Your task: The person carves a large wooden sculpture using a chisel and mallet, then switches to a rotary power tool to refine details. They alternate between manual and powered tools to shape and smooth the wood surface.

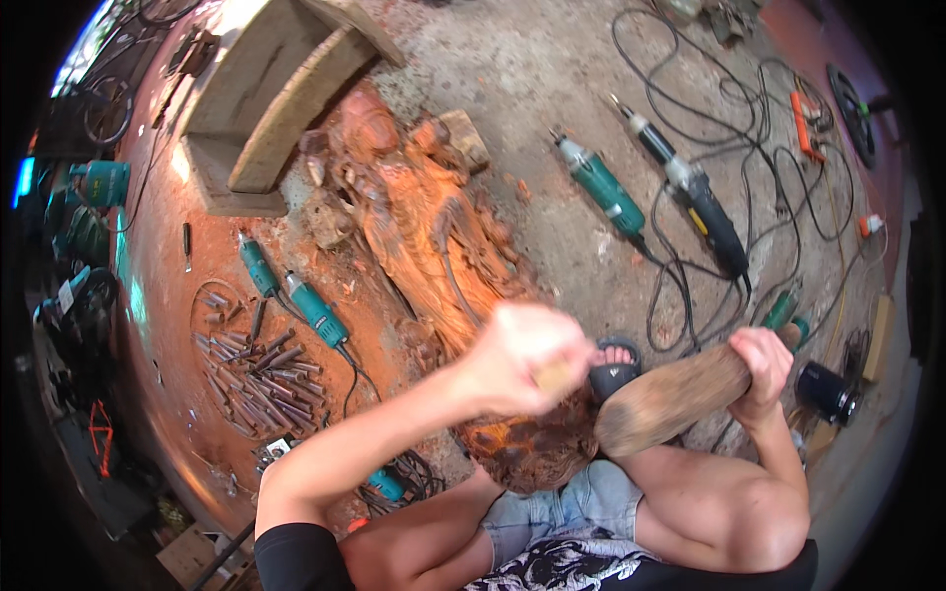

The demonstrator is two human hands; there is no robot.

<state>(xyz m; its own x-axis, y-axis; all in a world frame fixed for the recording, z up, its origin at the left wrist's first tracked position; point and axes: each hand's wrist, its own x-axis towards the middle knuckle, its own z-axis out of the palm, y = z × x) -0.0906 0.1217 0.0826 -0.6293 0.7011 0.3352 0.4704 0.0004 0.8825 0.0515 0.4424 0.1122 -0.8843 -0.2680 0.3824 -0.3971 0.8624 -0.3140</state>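
Before me lies a carved wooden figure (434, 227), orange-brown with deep relief, stretching from the far left toward my lap. My left hand (527, 360) is closed in a fist above its near part and blurred by motion. A pale tan bit shows at the fist, but I cannot make out what it holds. In my right hand (761, 369) is a thick wooden mallet (675, 399), gripped at its narrow end, its broad head pointing left near the fist. The carving's near end (527, 453), dark and curly, rests between my legs.
Many metal chisels (266, 379) lie piled at the left. Two small teal power tools (315, 310) sit beside them. On the right are a larger teal grinder (601, 187), a black one (705, 207) and tangled cables (680, 295). A wooden frame (286, 108) stands behind; a dark cup (826, 394) is at right.
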